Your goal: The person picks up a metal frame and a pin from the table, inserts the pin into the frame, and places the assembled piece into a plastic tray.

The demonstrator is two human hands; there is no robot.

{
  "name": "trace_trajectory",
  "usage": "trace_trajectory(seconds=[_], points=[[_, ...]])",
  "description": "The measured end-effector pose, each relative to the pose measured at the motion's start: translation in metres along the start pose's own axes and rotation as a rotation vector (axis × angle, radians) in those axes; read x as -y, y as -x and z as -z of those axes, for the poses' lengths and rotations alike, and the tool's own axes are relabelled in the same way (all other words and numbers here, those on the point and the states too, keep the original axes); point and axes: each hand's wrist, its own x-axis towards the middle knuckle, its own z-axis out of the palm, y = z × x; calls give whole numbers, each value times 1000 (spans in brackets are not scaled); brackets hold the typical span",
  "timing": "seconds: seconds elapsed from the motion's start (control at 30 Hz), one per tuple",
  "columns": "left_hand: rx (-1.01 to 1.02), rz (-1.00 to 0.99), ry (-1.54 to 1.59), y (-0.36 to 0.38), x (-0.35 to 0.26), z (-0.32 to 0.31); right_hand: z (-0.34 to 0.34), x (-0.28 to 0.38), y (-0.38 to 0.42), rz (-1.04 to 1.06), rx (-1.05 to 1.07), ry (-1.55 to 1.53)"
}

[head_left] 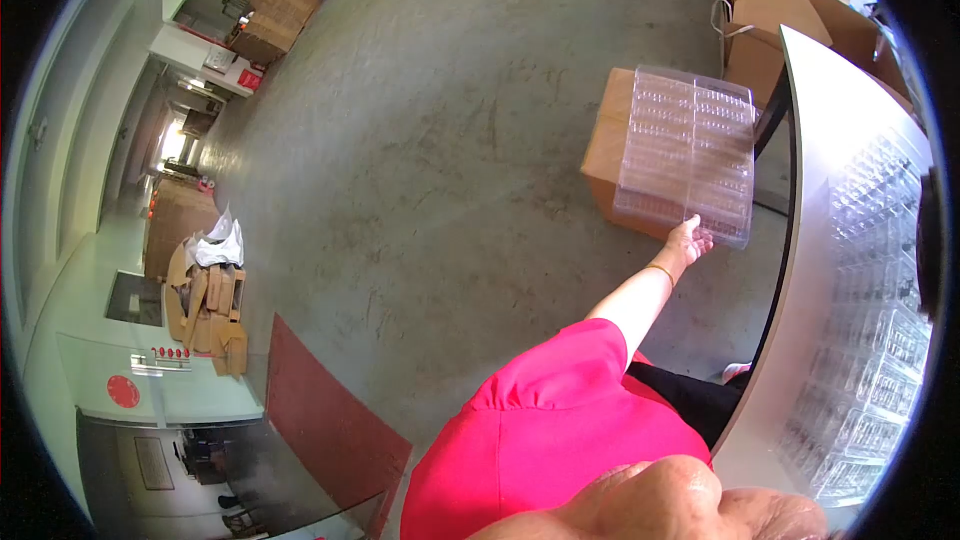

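My left hand (690, 238) is closed on the near edge of a clear plastic blister tray (690, 140), with my arm stretched out. Rows of small moulded pockets run across the tray. It overlaps a brown cardboard box (606, 130) that stands on the floor beside the table. More clear plastic trays (865, 340) cover much of the white table (800, 230) on the right. My right hand is out of view.
Another open cardboard box (770, 15) stands at the table's far end. Cardboard pieces (212, 305) with a white bag (218, 243) lie by the left wall. A dark red mat (325, 410) is on the grey floor (430, 140). Stacked cartons (275, 20) stand further off.
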Motion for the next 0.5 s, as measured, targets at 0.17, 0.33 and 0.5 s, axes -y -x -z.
trace_trajectory(seconds=[0.17,0.33,0.5], points=[[84,-48,-9,27,-9,-26,31,-1,4,-4,-73,29],[227,-104,-71,95,-41,-86,94,55,64,-58,-186,226],[139,-25,-123,72,-54,-78,97,38,75,8,-164,3]])
